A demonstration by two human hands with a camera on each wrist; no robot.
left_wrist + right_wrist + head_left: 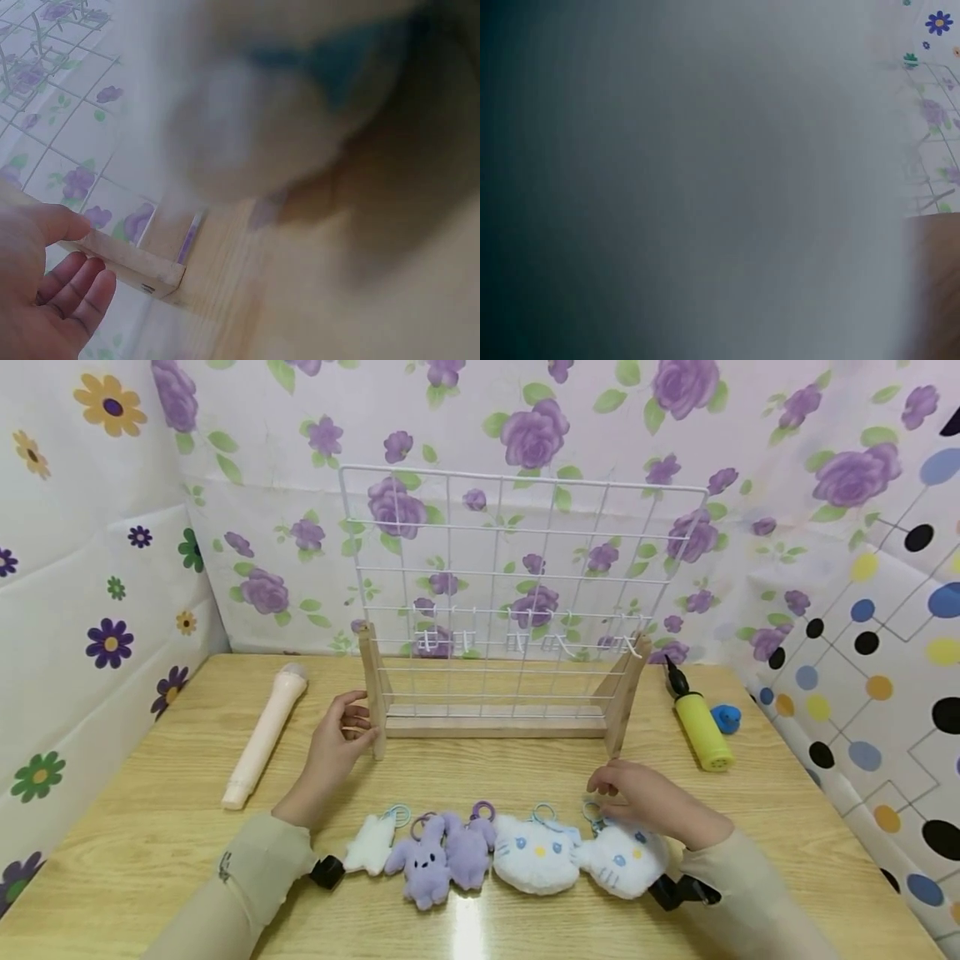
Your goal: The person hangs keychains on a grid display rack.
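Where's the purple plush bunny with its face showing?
The purple bunny lies just left of centre in the head view, between the cream plush keychain and other purple plush.

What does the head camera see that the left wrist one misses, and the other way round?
Only the head view shows the right hand, the yellow pump and the blue toy bird. Only the left wrist view shows a small dark mark on the wooden stand. Both share that wooden stand, the left hand, the table and the flowered backdrop.
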